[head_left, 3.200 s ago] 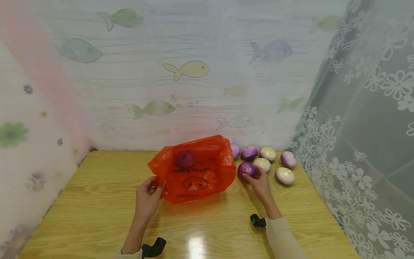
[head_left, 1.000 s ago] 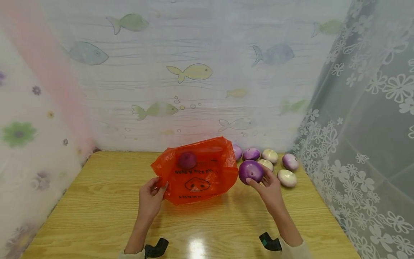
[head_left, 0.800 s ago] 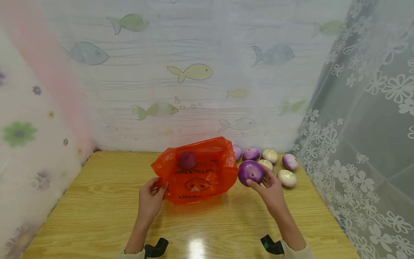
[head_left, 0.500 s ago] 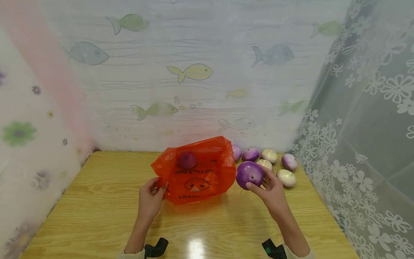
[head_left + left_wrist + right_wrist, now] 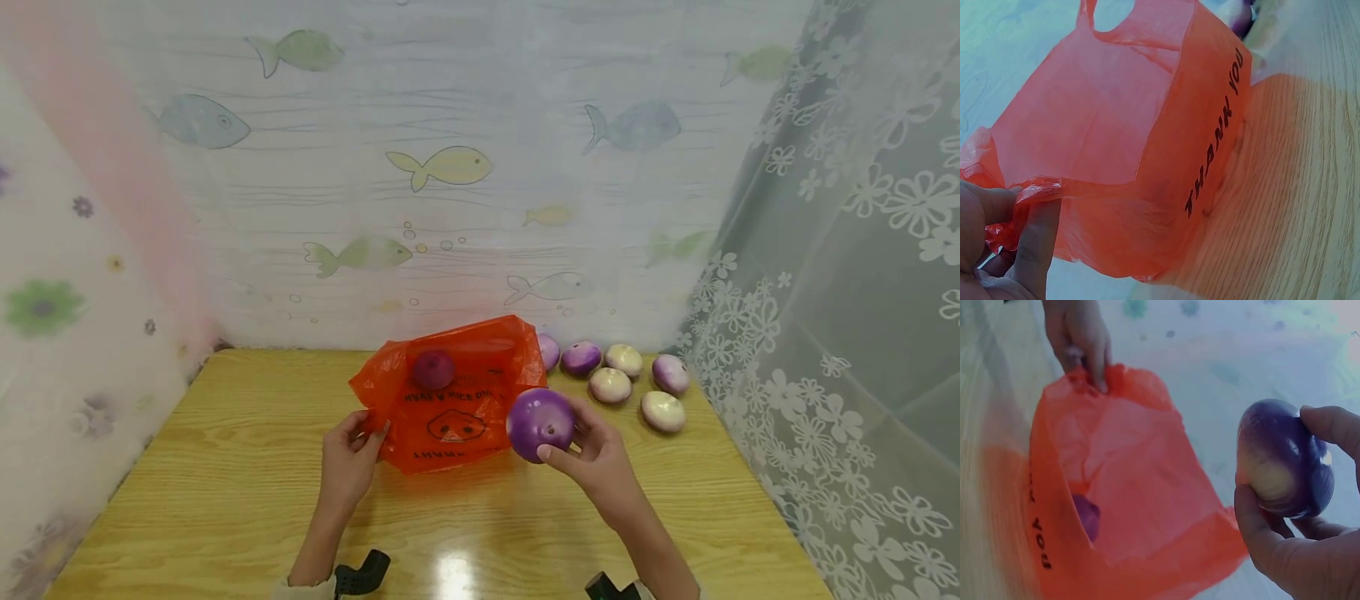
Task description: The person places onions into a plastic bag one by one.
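Observation:
My left hand [image 5: 348,462] pinches the left edge of a red plastic bag [image 5: 420,446] with printed black lettering. The bag's mouth gapes upward, and one purple onion [image 5: 433,369] sits inside it. In the left wrist view the thumb and fingers nip the bag's rim [image 5: 1038,187]. My right hand [image 5: 600,458] holds a glossy purple-and-cream onion [image 5: 538,423] between thumb and fingers, in front of the bag's right edge. The right wrist view shows this onion [image 5: 1282,459] off the table, beside the bag's mouth.
Several more onions lie at the table's back right, among them a cream-topped one [image 5: 663,412] and a purple one [image 5: 581,358]. One pale purple onion [image 5: 548,352] is partly hidden behind the bag. The wooden table [image 5: 225,467] ends at a fish-print curtain [image 5: 450,250].
My right hand has picked the purple onion up from the group and carried it left and nearer to me, to the bag's right edge. My left hand keeps its pinch on the bag.

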### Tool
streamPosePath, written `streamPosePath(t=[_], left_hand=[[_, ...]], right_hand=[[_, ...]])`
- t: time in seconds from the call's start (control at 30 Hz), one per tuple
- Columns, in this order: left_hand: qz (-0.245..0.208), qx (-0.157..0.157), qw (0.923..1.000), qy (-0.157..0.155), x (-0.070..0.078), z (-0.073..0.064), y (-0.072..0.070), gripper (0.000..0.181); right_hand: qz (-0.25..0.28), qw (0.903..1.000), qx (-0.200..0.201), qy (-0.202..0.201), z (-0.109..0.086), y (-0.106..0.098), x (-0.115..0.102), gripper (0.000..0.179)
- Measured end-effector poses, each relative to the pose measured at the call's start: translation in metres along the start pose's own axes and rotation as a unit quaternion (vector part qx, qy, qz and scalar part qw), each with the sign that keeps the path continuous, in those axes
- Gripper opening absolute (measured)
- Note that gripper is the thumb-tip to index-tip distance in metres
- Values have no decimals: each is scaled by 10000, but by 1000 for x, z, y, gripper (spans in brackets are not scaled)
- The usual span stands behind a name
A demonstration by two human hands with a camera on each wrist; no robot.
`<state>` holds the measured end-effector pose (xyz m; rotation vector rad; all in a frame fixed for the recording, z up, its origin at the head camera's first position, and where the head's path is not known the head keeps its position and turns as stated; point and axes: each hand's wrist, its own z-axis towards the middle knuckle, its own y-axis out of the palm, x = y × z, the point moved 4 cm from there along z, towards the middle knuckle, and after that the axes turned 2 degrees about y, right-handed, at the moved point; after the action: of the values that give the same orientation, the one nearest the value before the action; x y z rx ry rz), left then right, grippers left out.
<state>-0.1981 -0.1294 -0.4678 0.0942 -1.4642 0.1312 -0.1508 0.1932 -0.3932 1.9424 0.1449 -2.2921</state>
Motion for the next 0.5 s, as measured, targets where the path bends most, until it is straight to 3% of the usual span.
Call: streamPosePath(t=[0.27, 0.5], left_hand=[[78, 9, 10000, -35, -1, 0, 0, 28], [79, -11, 10000, -16, -2, 1, 1, 27]], right_hand=[[274, 9972, -611, 322, 6, 30, 10, 68], [-240, 9959, -729, 482, 21, 47, 18, 67]])
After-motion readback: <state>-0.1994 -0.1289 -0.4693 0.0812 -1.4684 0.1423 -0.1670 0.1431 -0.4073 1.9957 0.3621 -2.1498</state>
